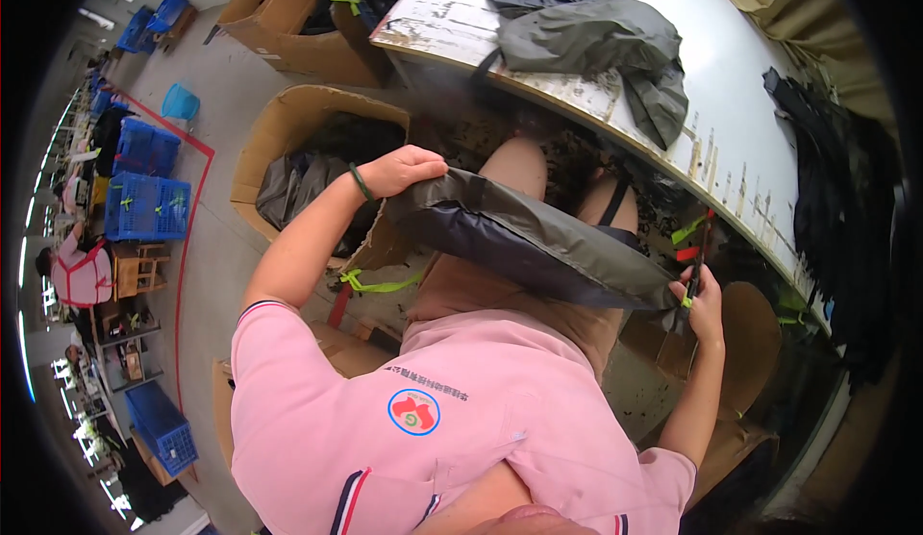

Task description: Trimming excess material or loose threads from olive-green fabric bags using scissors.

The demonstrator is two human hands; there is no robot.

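Stretching across the person's lap, a dark grey-green fabric piece (524, 242) is held at both ends. The left hand (409, 170) closes its fingers over the upper-left end of the fabric piece, just beside the open cardboard box (288, 126); a green band circles that wrist. The right hand (704, 304) pinches the lower-right end of the fabric piece, its fingers closed on the cloth and on a slim tool with green and red parts (694, 251); what kind of tool it is cannot be told. Above the fabric piece, beyond the person's knees, stands the white desk (731, 83), its near edge worn and flaking. A second folded grey-green garment (591, 40) lies on the desk, well apart from the fabric piece. The cardboard box holds more dark cloth. Far left of the box, blue crates (144, 203) stand on the floor near another seated person (77, 271).
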